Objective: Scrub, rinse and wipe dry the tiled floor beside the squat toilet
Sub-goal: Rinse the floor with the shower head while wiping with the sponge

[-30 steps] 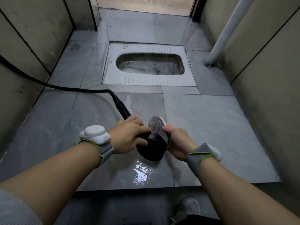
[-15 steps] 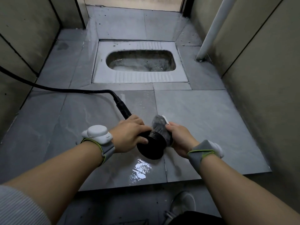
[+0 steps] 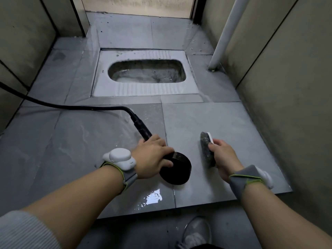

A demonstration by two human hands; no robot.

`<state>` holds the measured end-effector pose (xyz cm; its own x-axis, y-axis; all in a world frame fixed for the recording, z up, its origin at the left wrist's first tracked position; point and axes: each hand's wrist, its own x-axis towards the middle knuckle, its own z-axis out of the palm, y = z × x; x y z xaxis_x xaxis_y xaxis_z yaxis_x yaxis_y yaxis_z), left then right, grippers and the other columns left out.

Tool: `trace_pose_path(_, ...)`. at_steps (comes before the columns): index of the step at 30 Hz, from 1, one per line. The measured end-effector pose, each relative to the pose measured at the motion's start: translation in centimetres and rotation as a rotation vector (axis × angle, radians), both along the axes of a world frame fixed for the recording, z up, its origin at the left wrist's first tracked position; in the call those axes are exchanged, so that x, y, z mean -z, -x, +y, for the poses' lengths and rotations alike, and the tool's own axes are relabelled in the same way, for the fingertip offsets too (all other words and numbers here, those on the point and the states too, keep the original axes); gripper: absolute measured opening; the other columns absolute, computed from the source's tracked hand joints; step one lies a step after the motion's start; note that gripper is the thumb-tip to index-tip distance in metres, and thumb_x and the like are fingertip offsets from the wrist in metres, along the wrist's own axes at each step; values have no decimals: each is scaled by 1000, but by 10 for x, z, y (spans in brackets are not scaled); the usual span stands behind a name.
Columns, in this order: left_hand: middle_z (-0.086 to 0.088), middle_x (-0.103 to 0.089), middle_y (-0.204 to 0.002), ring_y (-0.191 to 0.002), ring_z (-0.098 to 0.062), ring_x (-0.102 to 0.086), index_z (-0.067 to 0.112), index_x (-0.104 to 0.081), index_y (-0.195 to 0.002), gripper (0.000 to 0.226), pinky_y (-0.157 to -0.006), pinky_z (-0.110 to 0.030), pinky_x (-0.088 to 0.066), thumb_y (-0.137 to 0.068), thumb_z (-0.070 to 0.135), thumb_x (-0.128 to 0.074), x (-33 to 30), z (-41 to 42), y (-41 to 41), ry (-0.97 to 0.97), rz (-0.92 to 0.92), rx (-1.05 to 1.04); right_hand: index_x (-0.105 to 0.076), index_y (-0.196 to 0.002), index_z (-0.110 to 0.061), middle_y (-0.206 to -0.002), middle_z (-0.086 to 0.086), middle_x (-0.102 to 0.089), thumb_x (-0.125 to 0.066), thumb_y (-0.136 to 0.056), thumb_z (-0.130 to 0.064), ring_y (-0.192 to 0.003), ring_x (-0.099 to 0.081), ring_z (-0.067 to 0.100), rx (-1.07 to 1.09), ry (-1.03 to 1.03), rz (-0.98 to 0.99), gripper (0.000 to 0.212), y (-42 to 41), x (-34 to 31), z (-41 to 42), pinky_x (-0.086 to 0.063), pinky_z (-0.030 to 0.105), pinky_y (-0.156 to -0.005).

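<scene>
— Two hands, both busy. What's nearest?

— A shoe point(image 3: 196, 234) at the bottom edge, on the dark lower floor just below the raised step. A grey sleeve point(image 3: 23, 230) shows at the near left corner.

— And on the step?

— A puddle point(image 3: 152, 196) glints on the tiles point(image 3: 224, 126) near the step's edge. Just above it hangs the shower head point(image 3: 177, 169), a black disc, tilted.

— Who has it?

— The left hand point(image 3: 151, 157). Its fingers curl around the handle where it meets the disc, thumb pressed on the disc's side. A white band point(image 3: 119, 159) sits on that wrist.

— The right hand?

— The right hand point(image 3: 224, 159) grips the brush point(image 3: 206, 150), fingers wrapped over its white back, dark bristles facing left toward the shower head. Brush and shower head are apart, with bare tile between them. Whether the brush touches the floor, I can't tell. That wrist wears a grey strap point(image 3: 246, 178).

— Farther out?

— The black hose point(image 3: 71, 105) runs from the handle, far and left, over the wet tiles to the left wall. Beyond that lies the toilet point(image 3: 143, 88), set into the floor, its bowl dark and wet. Right of it, a white pipe point(image 3: 224, 33) stands in the corner, meeting the floor by the right wall. The tiles around the toilet look damp.
</scene>
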<state>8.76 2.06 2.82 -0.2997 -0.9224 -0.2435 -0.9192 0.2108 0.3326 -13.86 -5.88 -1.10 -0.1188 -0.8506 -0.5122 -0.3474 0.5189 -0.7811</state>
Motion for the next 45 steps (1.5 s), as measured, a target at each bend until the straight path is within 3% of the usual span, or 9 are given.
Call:
trace_pose_path(2,4,-52,-116,-119,-17,-33,30,-55,-127,40,-92,-40,-35,-93,51,-50,0,-4,12,7,15,-6,-58,-126,-21,-119,10,-64,-68,-83,-28,-109,-62,29,8,-16,34,45,14,1,1,-50,45,-98)
trace_pose_path(7,3,-52,-114,-118,-17,-33,27,-58,-121,37,-93,-43,-36,-91,49,-53,2,-17,46,16,40,20,-55,-127,-22,-113,11,-63,-84,-66,-21,-103,-64,31,76,13,103,68,47,-5,-4,-50,49,-97)
trace_pose_path(12,3,-52,-109,-117,-19,-34,27,-60,-111,30,-85,-38,-32,-90,48,-55,2,-37,84,77,114,-60,-52,-129,-25,-119,6,-55,-85,-68,-18,-104,-59,30,106,116,238,70,73,-15,-10,-51,49,-92)
trace_pose_path(16,1,-52,-106,-115,-22,-35,25,-59,-111,29,-88,-42,-39,-92,46,-54,-4,-54,117,58,207,-46,-54,-123,-29,-120,9,-57,-84,-55,-29,-102,-61,32,191,168,262,75,93,-18,-15,-52,50,-90)
trace_pose_path(21,0,-52,-109,-117,-22,-35,25,-59,-112,29,-84,-41,-34,-93,45,-53,-7,-71,131,99,78,-41,-52,-117,-36,-123,10,-54,-77,-46,-39,-102,-60,31,219,180,249,75,101,-17,-17,-51,48,-93)
trace_pose_path(26,3,-50,-103,-114,-21,-36,26,-60,-109,27,-82,-41,-34,-91,46,-54,-12,-72,106,112,46,-92,-52,-118,-34,-122,10,-54,-85,-61,-29,-100,-60,31,99,193,237,65,81,-14,-20,-54,45,-88)
trace_pose_path(30,4,-51,-104,-115,-19,-35,28,-60,-108,26,-90,-41,-37,-90,47,-56,-13,-48,63,64,27,-52,-52,-123,-30,-123,11,-55,-85,-65,-27,-102,-60,29,-50,189,243,67,57,-9,-19,-53,42,-89)
trace_pose_path(38,7,-52,-109,-115,-16,-35,31,-58,-117,53,-88,-39,-36,-78,60,-37,-15,28,-15,-63,-87,-67,-48,-132,-26,-129,12,-44,-82,-70,-32,-120,-47,33,-378,154,341,71,-10,-20,1,-44,41,-102)
trace_pose_path(45,6,-52,-116,-120,-16,-34,29,-58,-122,37,-85,-36,-32,-90,48,-58,-18,56,-78,-112,-160,-79,-49,-132,-24,-130,17,-48,-83,-68,-36,-123,-47,34,-549,195,385,73,-61,-21,8,-42,38,-104)
